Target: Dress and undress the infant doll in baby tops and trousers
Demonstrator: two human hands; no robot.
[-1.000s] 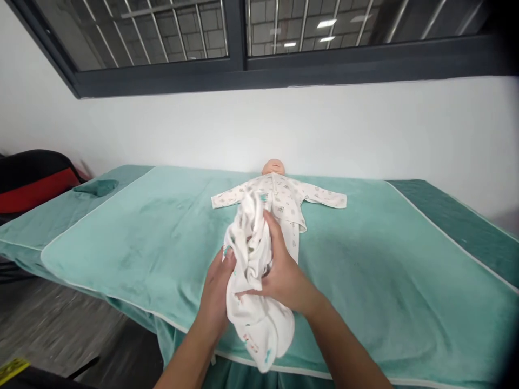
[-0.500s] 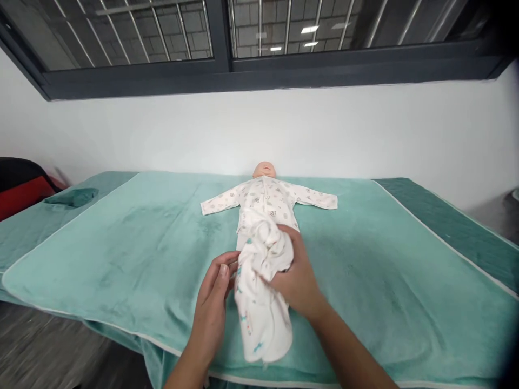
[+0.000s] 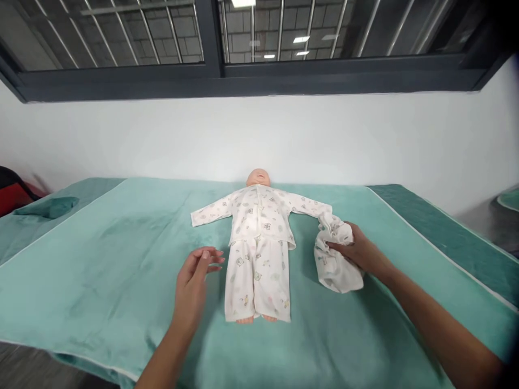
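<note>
A baby doll (image 3: 258,240) lies on its back on the teal blanket (image 3: 121,265), head toward the wall, dressed in a white printed top and trousers with its arms spread. My right hand (image 3: 359,251) rests to the doll's right, fingers closed on a bunched white printed cloth (image 3: 334,262) that lies on the blanket. My left hand (image 3: 197,275) hovers just left of the doll's legs with fingers apart, holding nothing.
The blanket covers a table (image 3: 466,237) against a white wall under a dark-framed window. A small folded teal cloth (image 3: 46,207) lies at the far left. A red and black object (image 3: 12,189) sits beyond the left edge.
My right hand carried the bunched cloth from above the doll's legs to the doll's right side and set it on the blanket. My left hand let go of it and opened.
</note>
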